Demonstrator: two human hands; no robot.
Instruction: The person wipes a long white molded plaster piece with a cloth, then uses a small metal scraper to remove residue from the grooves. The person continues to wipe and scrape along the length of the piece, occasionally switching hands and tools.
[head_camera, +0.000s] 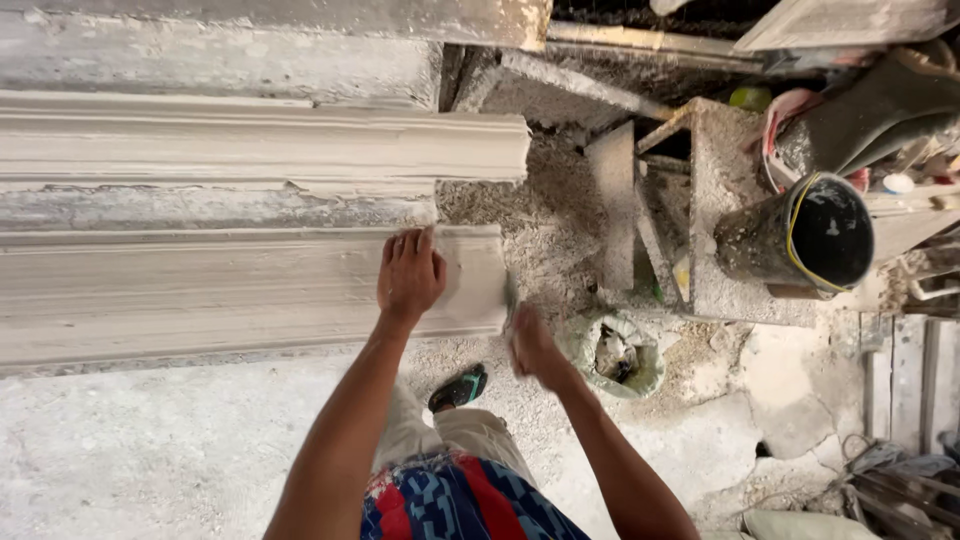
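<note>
Two long grey-white plaster mouldings lie side by side on a plaster-crusted bench. My left hand (410, 275) rests flat, palm down, on top of the near moulding (200, 290), close to its right end, holding nothing. My right hand (530, 345) is at the lower right corner of that moulding's end. It is blurred and looks curled, and I cannot tell whether it grips anything. The far moulding (260, 145) lies beyond, untouched.
A black bucket with a yellow rim (820, 235) lies tipped on a plaster-caked stand (720, 200) at the right. A dusty bag of rubble (620, 355) sits on the floor below it. My foot in a dark sandal (460, 388) stands on the rough floor.
</note>
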